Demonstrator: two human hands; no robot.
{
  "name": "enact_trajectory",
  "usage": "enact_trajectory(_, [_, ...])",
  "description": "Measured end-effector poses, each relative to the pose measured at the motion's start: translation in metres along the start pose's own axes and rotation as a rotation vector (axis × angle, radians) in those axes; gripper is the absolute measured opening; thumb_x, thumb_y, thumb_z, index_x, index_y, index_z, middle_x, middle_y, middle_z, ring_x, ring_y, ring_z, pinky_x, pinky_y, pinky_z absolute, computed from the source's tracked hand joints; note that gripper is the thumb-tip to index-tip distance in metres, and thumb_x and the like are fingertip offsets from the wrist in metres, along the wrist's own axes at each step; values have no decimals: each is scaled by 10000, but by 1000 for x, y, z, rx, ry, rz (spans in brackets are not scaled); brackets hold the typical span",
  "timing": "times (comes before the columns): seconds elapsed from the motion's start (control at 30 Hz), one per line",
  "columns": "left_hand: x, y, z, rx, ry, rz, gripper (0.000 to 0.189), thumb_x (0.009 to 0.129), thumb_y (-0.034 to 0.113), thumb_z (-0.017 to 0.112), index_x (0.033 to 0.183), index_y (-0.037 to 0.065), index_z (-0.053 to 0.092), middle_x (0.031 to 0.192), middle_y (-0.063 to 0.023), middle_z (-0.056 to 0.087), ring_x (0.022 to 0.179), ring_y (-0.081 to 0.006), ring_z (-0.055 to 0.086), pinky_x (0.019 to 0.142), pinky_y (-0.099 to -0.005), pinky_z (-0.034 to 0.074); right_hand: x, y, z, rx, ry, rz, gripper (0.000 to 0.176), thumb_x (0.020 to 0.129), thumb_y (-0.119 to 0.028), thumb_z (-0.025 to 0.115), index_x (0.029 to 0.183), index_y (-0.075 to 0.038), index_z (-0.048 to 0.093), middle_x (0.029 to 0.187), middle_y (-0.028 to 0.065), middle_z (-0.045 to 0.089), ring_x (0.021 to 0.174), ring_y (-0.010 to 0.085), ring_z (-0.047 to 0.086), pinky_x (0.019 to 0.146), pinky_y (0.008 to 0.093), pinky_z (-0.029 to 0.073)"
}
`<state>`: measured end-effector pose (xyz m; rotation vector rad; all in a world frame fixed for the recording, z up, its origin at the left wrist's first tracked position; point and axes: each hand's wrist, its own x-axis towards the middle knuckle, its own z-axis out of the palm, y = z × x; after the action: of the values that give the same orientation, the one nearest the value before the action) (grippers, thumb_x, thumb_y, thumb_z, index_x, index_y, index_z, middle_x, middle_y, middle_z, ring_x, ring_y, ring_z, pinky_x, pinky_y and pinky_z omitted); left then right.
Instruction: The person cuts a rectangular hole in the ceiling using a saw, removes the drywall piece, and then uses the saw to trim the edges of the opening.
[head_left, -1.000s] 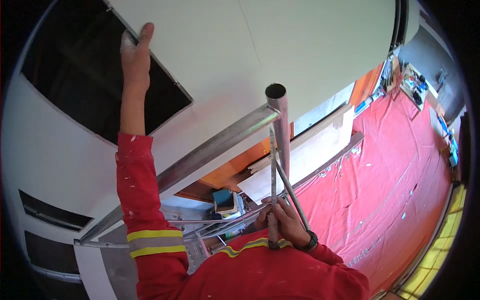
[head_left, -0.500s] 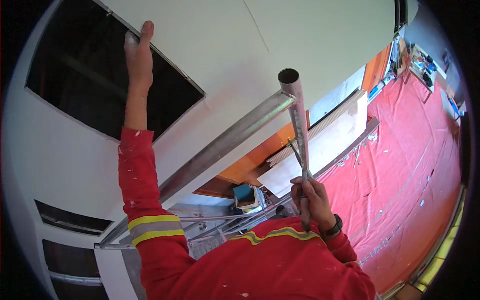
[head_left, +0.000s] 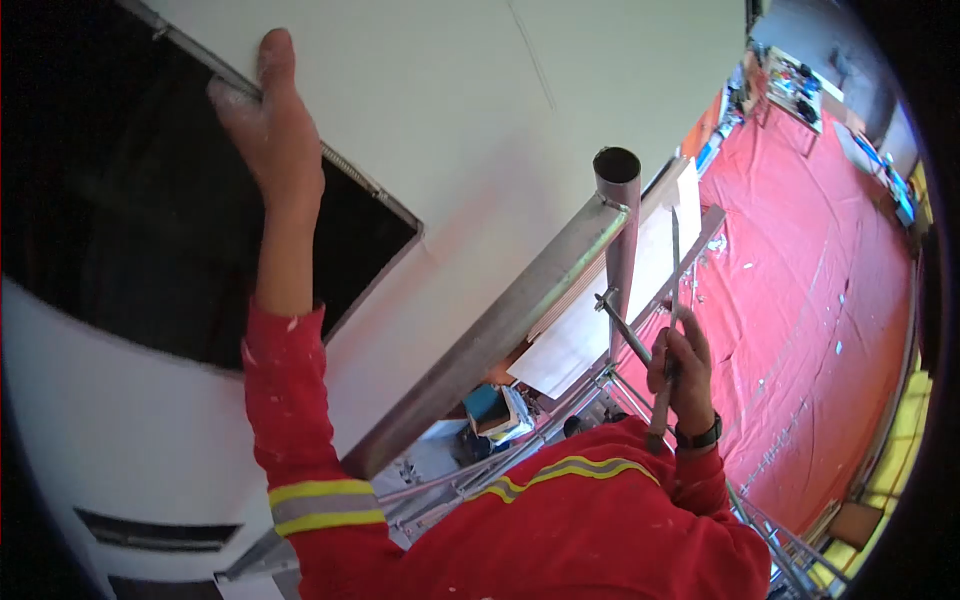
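Observation:
At the upper left my left hand (head_left: 283,150) grips the metal-trimmed edge (head_left: 345,168) of a dark opening (head_left: 150,200) in the white panel (head_left: 450,120). Its thumb lies on the panel face and its fingers go over the edge into the opening. On the right, my right hand (head_left: 685,365) is closed round two slim tools. One is a long thin blade (head_left: 675,250) pointing up; the other is a metal tool (head_left: 625,328) with a small cross-shaped head, angled to the upper left. Part of both handles is hidden in the fingers.
A thick metal pipe frame (head_left: 500,330) with an open-topped upright (head_left: 617,180) crosses between my arms. Beyond it are leaning boards (head_left: 575,345), a box of papers (head_left: 497,412), red sheeting (head_left: 800,300) on the floor and a cluttered table (head_left: 795,90).
The view has shifted closer to the opening. My left hand still holds its edge. My right hand has moved right and slightly up, and its two tools are now spread apart.

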<state>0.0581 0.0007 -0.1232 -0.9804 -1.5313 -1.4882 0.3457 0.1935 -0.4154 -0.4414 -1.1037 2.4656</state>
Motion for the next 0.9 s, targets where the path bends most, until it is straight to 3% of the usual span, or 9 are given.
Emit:
enact_trajectory(0.1, [-2,9,2,67,-58,-102,819,918,470,674,1438,-35,294,1359,-218,473,1292,-304,471,1113,-435,358,13,-20,5,-140,-48,-41,306,1044,-226,436,1247,-10,510,574,15,493,392,100,461,363,221,380])
enact_trajectory(0.27, [0,3,0,99,-79,-20,841,897,543,665,1393,-63,358,1315,-226,513,1242,-314,512,1074,-445,392,44,-45,11,-385,23,-117,284,1043,-300,459,1011,-35,557,566,-3,475,408,90,473,375,215,382])
enact_trajectory(0.3, [1,4,0,104,-86,-4,851,891,553,667,1384,-71,366,1315,-226,515,1239,-312,513,1069,-444,394,53,-54,19,-364,22,-95,308,1041,-330,464,900,-64,532,574,-10,472,438,81,493,385,217,385])
enact_trajectory(0.33, [1,4,0,113,-90,14,860,886,563,669,1376,-80,373,1315,-226,518,1236,-311,515,1064,-443,396,62,-65,21,-505,-89,-140,309,1037,-322,471,881,-62,531,604,-27,471,457,60,473,398,210,380])
enact_trajectory(0.4, [-1,2,-4,189,-74,10,857,886,562,673,1364,-89,385,1319,-222,522,1226,-303,522,1060,-438,396,80,-85,26,-641,-147,-18,263,1026,-297,498,968,-52,576,651,-47,483,453,33,401,403,196,342])
enact_trajectory(0.5, [-2,2,-7,251,-76,6,835,889,554,675,1353,-86,406,1314,-219,532,1208,-298,539,1052,-431,404,100,-105,55,-755,-197,11,243,1014,-270,518,1100,-59,605,675,-69,468,473,16,348,409,183,292])
enact_trajectory(0.63, [-5,10,-1,285,3,-38,796,895,540,675,1352,-63,426,1284,-213,556,1186,-292,562,1043,-420,423,129,-112,76,-848,-338,6,387,1009,-153,474,1385,-61,496,665,-76,453,449,8,360,365,162,284])
enact_trajectory(0.73, [-4,2,-8,230,-78,23,782,896,534,676,1357,-45,425,1275,-215,561,1183,-292,567,1027,-420,443,136,-117,76,-884,-338,5,236,1016,-199,516,1191,-66,603,692,-46,514,493,13,370,398,178,255])
enact_trajectory(0.9, [-3,0,-11,311,-61,19,763,903,515,674,1374,-28,415,1281,-197,565,1166,-293,584,1005,-427,466,142,-132,78,-907,-404,-1,237,1012,-184,532,1188,-44,603,652,-39,513,465,22,406,387,190,309])
